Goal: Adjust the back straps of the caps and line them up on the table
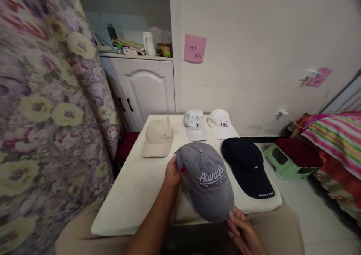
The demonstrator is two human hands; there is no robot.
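A grey cap (207, 179) with "Always" stitched on the front lies at the near edge of a cream table (132, 195). My left hand (172, 171) grips the cap's crown at its left side. My right hand (242, 230) pinches the brim's near edge with curled fingers. Beyond it lie a beige cap (157, 138), a pale blue-white cap (195, 125), a white cap (221, 124) with a black logo, and a navy cap (248, 166) to the right of the grey one.
A flowered curtain or mattress (47, 108) fills the left side. A white cabinet (141, 85) stands behind the table, with a jug and clutter on top. A green stool (284, 164) and a striped blanket (335, 138) are to the right. A pink note (194, 48) hangs on the wall.
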